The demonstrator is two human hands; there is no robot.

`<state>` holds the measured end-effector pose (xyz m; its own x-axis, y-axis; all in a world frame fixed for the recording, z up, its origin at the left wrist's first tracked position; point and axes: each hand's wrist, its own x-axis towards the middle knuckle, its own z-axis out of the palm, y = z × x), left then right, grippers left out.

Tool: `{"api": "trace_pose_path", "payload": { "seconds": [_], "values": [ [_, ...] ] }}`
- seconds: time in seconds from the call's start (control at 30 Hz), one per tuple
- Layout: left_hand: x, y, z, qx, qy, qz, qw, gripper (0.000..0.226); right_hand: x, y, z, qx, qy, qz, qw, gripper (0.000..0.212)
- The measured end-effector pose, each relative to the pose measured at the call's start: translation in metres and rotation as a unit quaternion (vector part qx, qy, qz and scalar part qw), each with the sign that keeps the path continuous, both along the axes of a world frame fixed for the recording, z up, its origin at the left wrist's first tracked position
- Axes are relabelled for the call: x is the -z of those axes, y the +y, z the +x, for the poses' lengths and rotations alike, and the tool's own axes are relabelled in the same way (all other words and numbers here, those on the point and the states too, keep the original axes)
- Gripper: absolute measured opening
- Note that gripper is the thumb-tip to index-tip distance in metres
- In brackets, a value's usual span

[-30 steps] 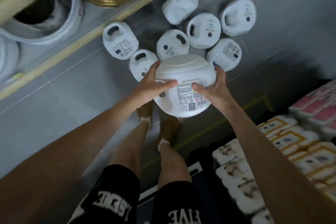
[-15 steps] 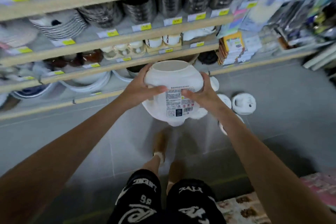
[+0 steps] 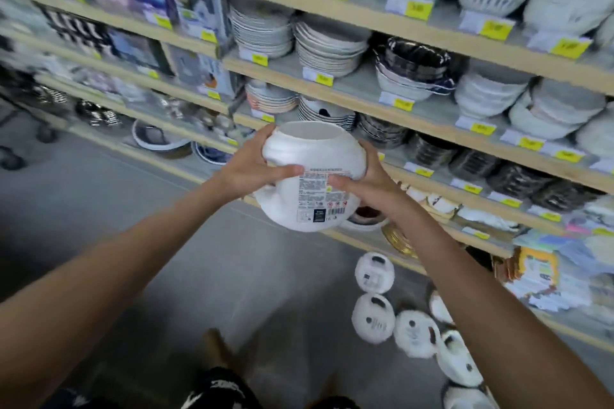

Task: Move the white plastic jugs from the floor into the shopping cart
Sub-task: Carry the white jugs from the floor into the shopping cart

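blurring: floor jugs [image 3: 373,318] are smearing at lower right; the right forearm [image 3: 465,292] is covering some, the frame edge is cutting off the last.
held jug [image 3: 315,146]: hanging in mid-air before the shelves [image 3: 365,100].
grip: left hand [image 3: 247,169] and right hand [image 3: 368,184] are clamping its sides, thumbs lying on the label [image 3: 320,191].
room: bare floor [image 3: 166,242] is lying open at left.
around: stacked bowls [image 3: 327,50] are crowding the shelves just behind.

Wooden shelves [image 3: 368,15] run right across the back. Stacked plates [image 3: 327,50] and bowls [image 3: 488,96] sit on them, yellow price tags [image 3: 417,10] along their edges.
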<state>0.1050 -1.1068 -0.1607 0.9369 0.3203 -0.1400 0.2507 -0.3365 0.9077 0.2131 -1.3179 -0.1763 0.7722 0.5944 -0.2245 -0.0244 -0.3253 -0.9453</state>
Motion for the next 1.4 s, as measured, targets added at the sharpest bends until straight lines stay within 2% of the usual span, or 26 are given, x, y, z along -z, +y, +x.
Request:
{"api": "trace_pose_path", "payload": {
  "seconds": [0.17, 0.4, 0.57, 0.8, 0.93, 1.0, 1.1, 1.13, 1.27, 1.4],
  "values": [
    [-0.007, 0.117, -0.043, -0.061, -0.01, 0.035, 0.997, 0.095, -0.01, 0.13, -0.014, -0.072, 0.001, 0.008, 0.997, 0.085],
    [-0.015, 0.269, -0.088, -0.12, -0.02, 0.034, 0.992, 0.09, -0.012, 0.307, -0.036, -0.112, -0.013, 0.021, 0.993, 0.083],
    [-0.006, 0.359, -0.114, -0.174, -0.02, 0.012, 0.984, 0.085, -0.003, 0.413, -0.046, -0.165, -0.022, -0.011, 0.986, 0.084],
    [0.017, 0.489, -0.136, -0.242, 0.003, 0.015, 0.97, 0.094, 0.011, 0.567, -0.044, -0.262, -0.022, -0.048, 0.964, 0.095],
    [0.023, 0.576, -0.133, -0.296, 0.03, 0.021, 0.955, 0.11, 0.021, 0.672, -0.032, -0.306, -0.016, -0.048, 0.951, 0.097],
    [0.026, 0.618, -0.129, -0.322, 0.027, 0.015, 0.946, 0.104, 0.023, 0.727, -0.025, -0.321, -0.001, -0.045, 0.946, 0.091],
    [0.024, 0.675, -0.126, -0.361, 0.016, 0.004, 0.932, 0.082, 0.023, 0.804, -0.013, -0.361, 0.002, -0.056, 0.931, 0.081],
    [0.024, 0.693, -0.126, -0.372, 0.012, 0.001, 0.928, 0.08, 0.023, 0.828, -0.011, -0.375, 0.0, -0.056, 0.925, 0.08],
    [0.028, 0.759, -0.132, -0.43, 0.005, -0.017, 0.903, 0.078, 0.022, 0.923, -0.01, -0.428, -0.019, -0.074, 0.901, 0.099],
    [0.035, 0.81, -0.142, -0.468, 0.004, -0.028, 0.883, 0.073, 0.031, 0.994, -0.016, -0.461, -0.016, -0.07, 0.885, 0.086]
  ]
}}
